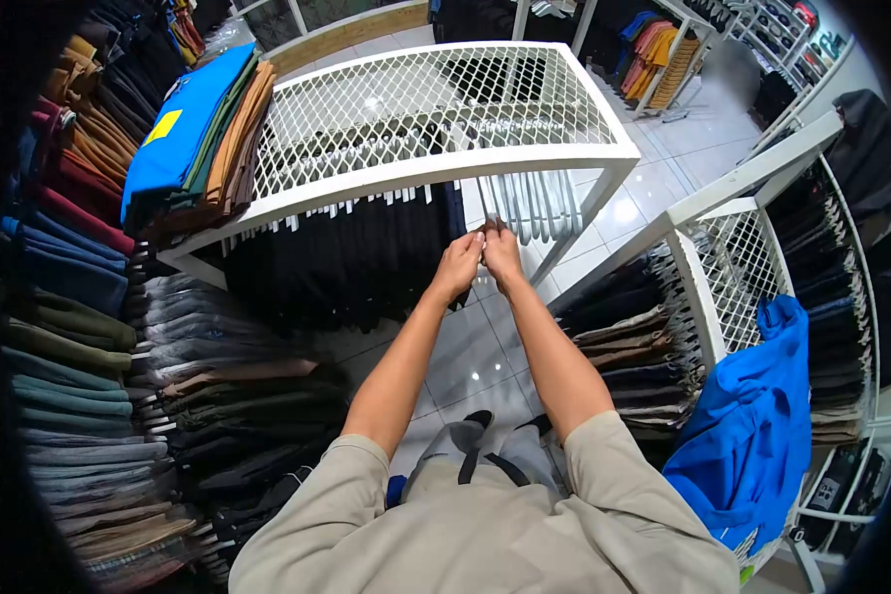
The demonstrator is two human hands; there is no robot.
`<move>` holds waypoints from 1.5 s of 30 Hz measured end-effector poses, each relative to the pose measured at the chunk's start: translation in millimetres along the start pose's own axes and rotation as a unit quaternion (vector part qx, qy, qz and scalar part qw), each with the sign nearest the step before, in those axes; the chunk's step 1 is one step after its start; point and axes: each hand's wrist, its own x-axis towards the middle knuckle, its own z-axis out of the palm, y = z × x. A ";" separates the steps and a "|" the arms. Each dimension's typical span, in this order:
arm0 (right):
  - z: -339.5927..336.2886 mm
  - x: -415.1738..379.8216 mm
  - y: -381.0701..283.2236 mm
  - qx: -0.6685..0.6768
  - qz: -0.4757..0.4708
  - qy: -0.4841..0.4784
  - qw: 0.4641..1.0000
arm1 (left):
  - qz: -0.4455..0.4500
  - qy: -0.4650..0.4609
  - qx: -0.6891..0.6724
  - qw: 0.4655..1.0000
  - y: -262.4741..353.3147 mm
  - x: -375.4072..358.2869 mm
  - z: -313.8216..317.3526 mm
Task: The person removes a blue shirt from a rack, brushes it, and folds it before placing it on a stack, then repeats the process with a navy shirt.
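Note:
Both hands meet at the front of a white mesh-topped rack (pixel 366 193), below its front rail. My left hand (pixel 460 262) is closed, its fingertips pinched near the other hand. Beside it, my right hand (pixel 502 252) is closed too, the fingers curled together. What they grip is too small and hidden to name. Just behind and right of the hands hang several empty light hangers (pixel 540 203). Dark garments (pixel 337 257) hang from the same rack to the left of the hands.
Folded blue trousers (pixel 193 124) and other folded garments lie on the rack's left end. Hanging clothes (pixel 69 396) line the left side. At right, a blue garment (pixel 747 426) drapes over another white rack (pixel 698 287). A blurred person's head (pixel 731 74) shows at the back right.

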 end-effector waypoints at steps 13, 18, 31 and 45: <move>-142.0 -265.9 23.3 0.101 -0.035 0.074 0.992 | 0.003 -0.171 -0.062 0.983 81.0 -178.2 82.8; -218.9 -367.6 -16.0 0.079 -0.029 0.223 0.971 | 0.057 -0.324 -0.037 0.944 146.0 -195.1 126.4; -413.2 -521.5 -44.2 -0.084 -0.019 0.565 0.821 | 0.321 -0.460 0.021 0.828 301.3 -126.7 298.9; -754.8 -439.8 50.2 -0.385 0.130 0.568 0.716 | 0.440 -0.319 0.288 0.789 334.9 25.7 607.0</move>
